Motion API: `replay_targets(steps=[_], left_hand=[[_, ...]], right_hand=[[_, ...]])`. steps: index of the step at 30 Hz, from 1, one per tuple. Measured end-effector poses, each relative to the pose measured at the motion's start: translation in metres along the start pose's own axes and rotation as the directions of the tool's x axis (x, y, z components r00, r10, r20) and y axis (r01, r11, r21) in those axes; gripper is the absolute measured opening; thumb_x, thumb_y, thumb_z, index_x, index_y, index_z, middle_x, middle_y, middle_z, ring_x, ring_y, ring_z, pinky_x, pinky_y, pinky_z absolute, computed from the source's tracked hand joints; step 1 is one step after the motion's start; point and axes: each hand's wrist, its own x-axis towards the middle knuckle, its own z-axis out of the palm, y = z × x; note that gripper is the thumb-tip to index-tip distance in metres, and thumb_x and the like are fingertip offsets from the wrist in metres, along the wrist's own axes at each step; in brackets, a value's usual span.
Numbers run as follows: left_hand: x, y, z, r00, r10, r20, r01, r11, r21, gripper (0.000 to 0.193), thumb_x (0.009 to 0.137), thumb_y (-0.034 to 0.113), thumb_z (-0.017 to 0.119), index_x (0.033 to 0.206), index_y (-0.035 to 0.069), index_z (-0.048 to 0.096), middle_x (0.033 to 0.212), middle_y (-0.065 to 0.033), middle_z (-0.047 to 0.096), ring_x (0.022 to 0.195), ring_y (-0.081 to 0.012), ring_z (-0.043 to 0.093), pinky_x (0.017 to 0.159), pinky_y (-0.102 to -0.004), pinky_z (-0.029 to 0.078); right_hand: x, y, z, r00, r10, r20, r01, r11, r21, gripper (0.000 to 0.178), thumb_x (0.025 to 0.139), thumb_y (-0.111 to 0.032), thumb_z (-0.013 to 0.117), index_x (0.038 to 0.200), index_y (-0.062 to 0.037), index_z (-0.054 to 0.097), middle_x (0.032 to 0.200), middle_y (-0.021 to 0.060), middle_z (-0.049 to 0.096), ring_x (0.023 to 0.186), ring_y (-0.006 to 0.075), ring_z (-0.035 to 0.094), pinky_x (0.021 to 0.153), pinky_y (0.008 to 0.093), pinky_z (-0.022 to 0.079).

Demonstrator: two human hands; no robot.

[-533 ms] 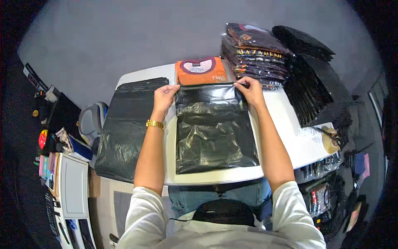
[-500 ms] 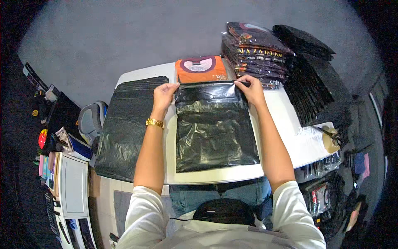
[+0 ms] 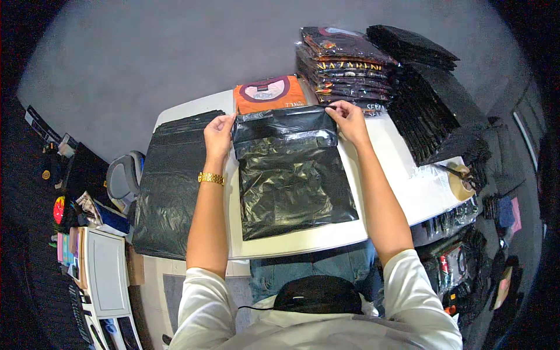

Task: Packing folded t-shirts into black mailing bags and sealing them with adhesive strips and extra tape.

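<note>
We have the black poly bag [image 3: 291, 175] lying flat on the white table [image 3: 408, 192], its mouth end away from us, and we hold that far end at its two corners. Our left hand [image 3: 218, 135] pinches the left corner of the flap [image 3: 286, 122] between thumb and fingers, closed on the plastic; our right hand [image 3: 348, 119] does the same at the right corner. The flap between our hands is folded over toward us and looks slack and wrinkled, not taut.

From this grip, we judge the main risk is a crooked fold: if one hand pulls or lowers ahead of the other, the flap could land skewed and crease across the body of the bag. The film is thin and slippery, so it could also slide out of a light pinch, more so at whichever corner has less plastic under the fingers. We cannot tell whether there is an adhesive strip, but if there is, slack film between our hands could stick to itself early.

Just beyond our fingertips lies an orange folded garment [image 3: 269, 93], and just beyond the right hand a stack of packed garments [image 3: 344, 64]; a forward slip could nudge either. To the left of our left hand a pile of black bags [image 3: 169, 181] drapes over the table edge, and an elbow brushing it could drag it off
</note>
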Motion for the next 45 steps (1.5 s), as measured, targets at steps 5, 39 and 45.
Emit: replay_targets(steps=[5, 39, 45], left_hand=[[0.004, -0.003, -0.020, 1.000, 0.003, -0.016, -0.003, 1.000, -0.012, 0.016, 0.102, 0.022, 0.072, 0.093, 0.009, 0.072, 0.075, 0.0087, 0.065, 0.058, 0.0011, 0.047, 0.052, -0.0194, 0.033], [-0.097, 0.019, 0.043, 0.776, -0.044, 0.630, -0.547, 0.452, 0.705, 0.057, 0.109, 0.044, 0.048, 0.151, 0.007, 0.053, 0.161, -0.0180, 0.046, 0.151, -0.0420, 0.039, 0.122, -0.0584, 0.032], [-0.082, 0.029, 0.023, 0.825, 0.016, 0.565, -0.528, 0.376, 0.761, 0.040, 0.105, 0.032, 0.058, 0.130, 0.003, 0.070, 0.140, -0.0206, 0.065, 0.132, -0.0436, 0.058, 0.115, -0.0464, 0.044]], right_hand=[[-0.004, -0.009, 0.011, 0.999, -0.043, 0.010, 0.043, 0.999, 0.019, 0.021, 0.091, -0.020, 0.082, 0.099, -0.0015, 0.076, 0.076, -0.0058, 0.057, 0.074, 0.0061, 0.049, 0.069, 0.0255, 0.043], [-0.085, -0.047, 0.037, 0.821, 0.067, 0.568, 0.388, 0.664, -0.639, 0.069, 0.108, -0.058, 0.040, 0.157, -0.0099, 0.048, 0.163, 0.0188, 0.044, 0.154, 0.0380, 0.036, 0.125, 0.0572, 0.028], [-0.069, -0.035, 0.016, 0.890, 0.097, 0.445, 0.322, 0.557, -0.765, 0.055, 0.105, -0.045, 0.054, 0.144, -0.0070, 0.061, 0.152, 0.0211, 0.054, 0.145, 0.0392, 0.046, 0.121, 0.0553, 0.035]])
